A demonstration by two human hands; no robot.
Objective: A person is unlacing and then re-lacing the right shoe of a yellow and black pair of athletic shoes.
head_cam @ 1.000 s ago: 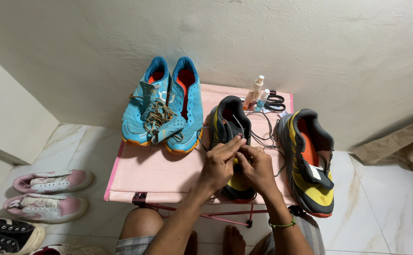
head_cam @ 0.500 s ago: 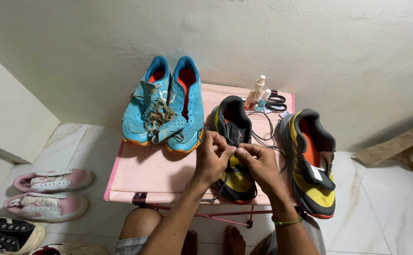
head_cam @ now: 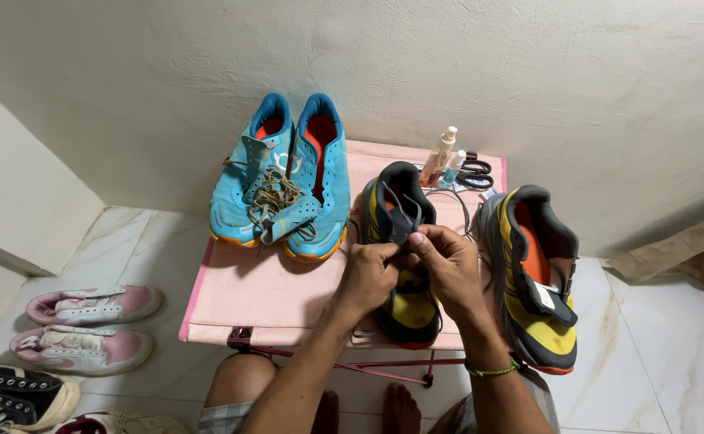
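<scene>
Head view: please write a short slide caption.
Both hands, left hand and right hand, work the lace of a grey-yellow shoe on a pink table.

The table (head_cam: 263, 297) was pale pink; one pair of shoes (head_cam: 283, 181) was turquoise with orange insoles, the other pair (head_cam: 533, 273) grey, black and yellow.

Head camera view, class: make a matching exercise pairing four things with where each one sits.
Things:
1. blue pair of trainers
2. pink and white pair of shoes
3. black-handled scissors
4. grey and yellow shoe with the orange lining

Places:
A. floor, left of the table
B. table's right edge
C. table's far left corner
D. table's far right corner, by the small bottles

Pairs: 1-C, 2-A, 3-D, 4-B
</scene>
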